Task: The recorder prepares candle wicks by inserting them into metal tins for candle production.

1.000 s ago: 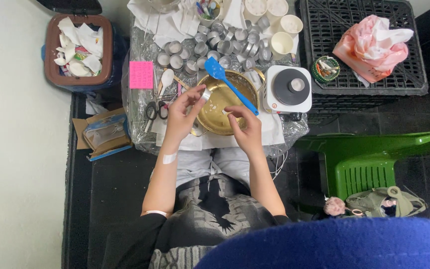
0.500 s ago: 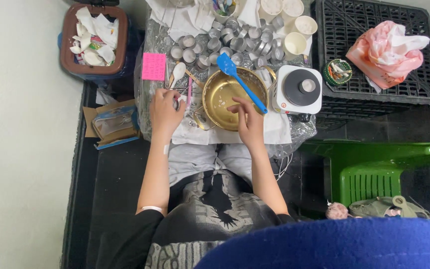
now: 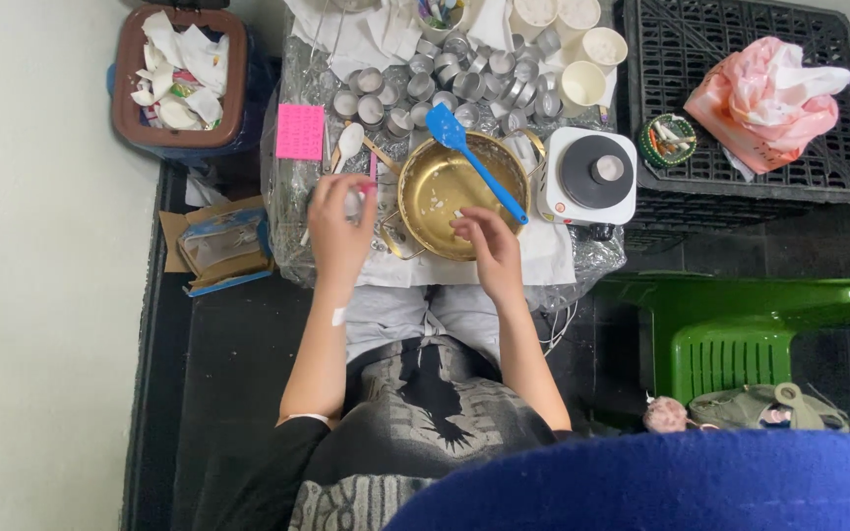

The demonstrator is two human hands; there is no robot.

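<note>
Right hand (image 3: 484, 246) hovers loose-fingered over the brass pot (image 3: 455, 192) at centre frame; left hand (image 3: 339, 228) grips a small pink-tipped tool (image 3: 370, 185). Work slowly above the rim.

Seen from above, a seated person works at a foil-covered counter (image 3: 292, 236) in the upper centre of the frame. The left hand (image 3: 339, 228) grips a small pink-tipped object, too small to identify, just left of a brass bowl (image 3: 445, 197). The right hand (image 3: 484, 246) reaches over the bowl's near rim, fingers (image 3: 462, 228) curled. A blue spatula (image 3: 474, 162) lies across the bowl. A white hotplate (image 3: 587, 175) sits just right; metal cups (image 3: 464, 74) crowd behind.
</note>
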